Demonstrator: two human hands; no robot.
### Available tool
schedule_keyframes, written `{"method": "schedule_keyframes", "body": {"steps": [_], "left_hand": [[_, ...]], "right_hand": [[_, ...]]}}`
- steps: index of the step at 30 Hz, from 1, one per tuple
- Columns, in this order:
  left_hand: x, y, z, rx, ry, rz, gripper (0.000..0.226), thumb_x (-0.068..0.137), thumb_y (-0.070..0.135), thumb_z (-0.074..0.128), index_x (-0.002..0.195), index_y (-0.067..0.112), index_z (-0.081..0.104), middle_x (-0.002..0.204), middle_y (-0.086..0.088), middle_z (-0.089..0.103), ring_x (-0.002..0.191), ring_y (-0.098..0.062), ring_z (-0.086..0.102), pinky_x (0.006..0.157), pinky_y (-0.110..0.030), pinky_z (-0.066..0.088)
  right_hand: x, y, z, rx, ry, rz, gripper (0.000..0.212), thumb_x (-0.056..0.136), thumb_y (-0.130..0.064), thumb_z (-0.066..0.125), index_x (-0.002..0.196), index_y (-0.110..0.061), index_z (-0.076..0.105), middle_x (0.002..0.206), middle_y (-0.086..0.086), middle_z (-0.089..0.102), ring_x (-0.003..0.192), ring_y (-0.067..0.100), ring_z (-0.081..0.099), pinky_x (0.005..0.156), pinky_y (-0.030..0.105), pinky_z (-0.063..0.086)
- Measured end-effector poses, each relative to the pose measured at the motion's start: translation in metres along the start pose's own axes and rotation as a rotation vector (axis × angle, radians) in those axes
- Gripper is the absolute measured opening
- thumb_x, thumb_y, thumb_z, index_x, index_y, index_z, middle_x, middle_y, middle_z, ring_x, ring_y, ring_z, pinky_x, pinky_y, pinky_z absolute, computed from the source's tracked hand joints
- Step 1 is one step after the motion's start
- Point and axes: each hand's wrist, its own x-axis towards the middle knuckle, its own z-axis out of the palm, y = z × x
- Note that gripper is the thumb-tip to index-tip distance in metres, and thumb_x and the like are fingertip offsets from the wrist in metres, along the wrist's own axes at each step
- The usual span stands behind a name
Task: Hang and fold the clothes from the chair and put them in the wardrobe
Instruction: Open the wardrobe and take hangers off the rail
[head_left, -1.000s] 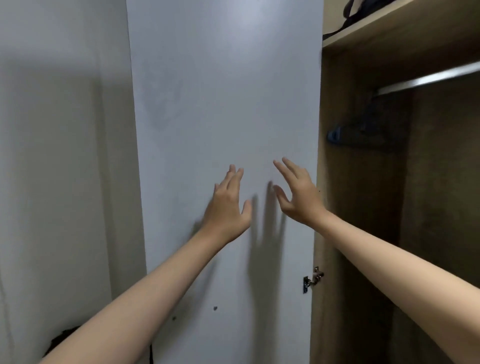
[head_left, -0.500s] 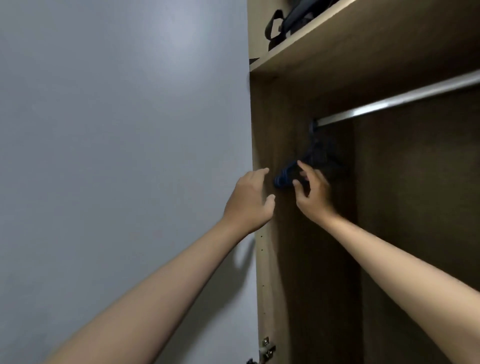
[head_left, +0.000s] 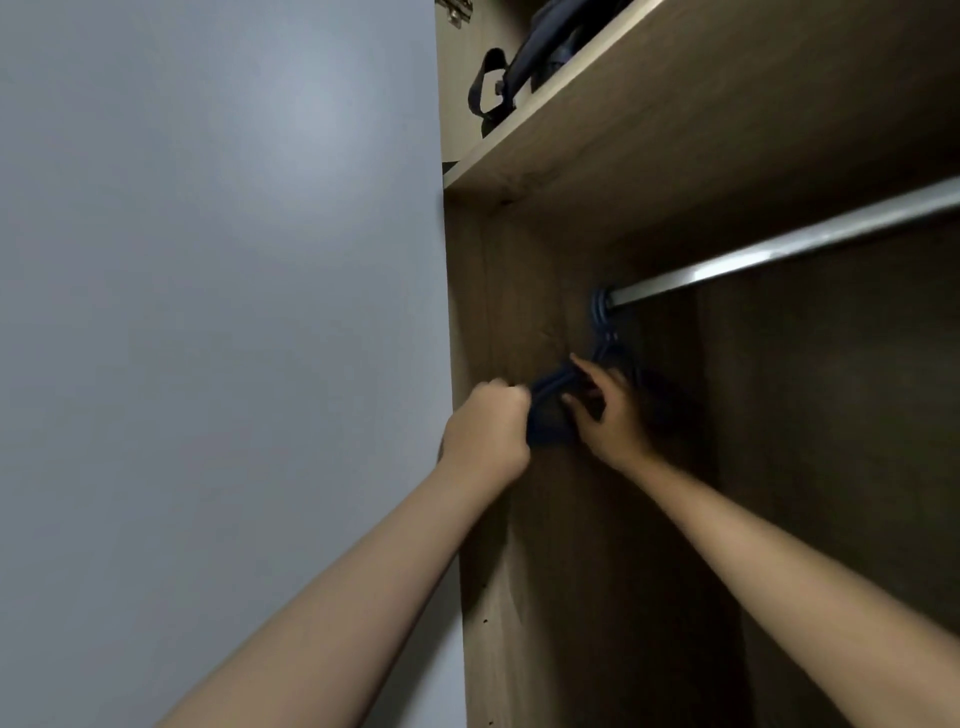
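Observation:
Several dark blue hangers (head_left: 553, 397) hang bunched at the left end of the metal rail (head_left: 779, 249) inside the open wardrobe, their hooks looped over the rail. My left hand (head_left: 485, 434) grips the near end of the bunch with curled fingers. My right hand (head_left: 605, 415) pinches the hangers just to the right, thumb under and fingers over them. No clothes or chair are in view.
The grey wardrobe door (head_left: 218, 312) stands open at the left. A wooden shelf (head_left: 649, 119) runs above the rail, with a dark bag (head_left: 535, 52) and its strap on it. The wardrobe's inside below the rail is dark.
Both hands moved from the open door into the wardrobe. From reaching toward the hangers half a second ago, they have closed on the bunch.

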Motion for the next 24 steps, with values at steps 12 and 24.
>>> {"method": "schedule_keyframes", "body": {"steps": [12, 24], "left_hand": [[0.002, -0.002, 0.002, -0.142, 0.049, -0.054, 0.021, 0.083, 0.004, 0.057, 0.102, 0.01, 0.065, 0.1, -0.005, 0.06, 0.09, -0.023, 0.059, 0.07, -0.033, 0.053], [0.006, -0.013, -0.015, -0.491, 0.059, -0.134, 0.03, 0.076, 0.005, 0.068, 0.105, 0.011, 0.069, 0.1, -0.003, 0.066, 0.094, -0.018, 0.06, 0.062, -0.015, 0.042]], "right_hand": [[0.007, 0.008, 0.0, -0.082, 0.154, -0.016, 0.028, 0.09, -0.03, 0.057, 0.115, -0.021, 0.066, 0.107, 0.004, 0.065, 0.103, 0.026, 0.056, 0.094, 0.04, 0.04], [0.021, -0.024, -0.01, 0.014, 0.196, 0.038, 0.027, 0.089, -0.017, 0.063, 0.115, -0.014, 0.066, 0.106, 0.001, 0.045, 0.097, 0.01, 0.042, 0.077, 0.006, 0.031]]}}
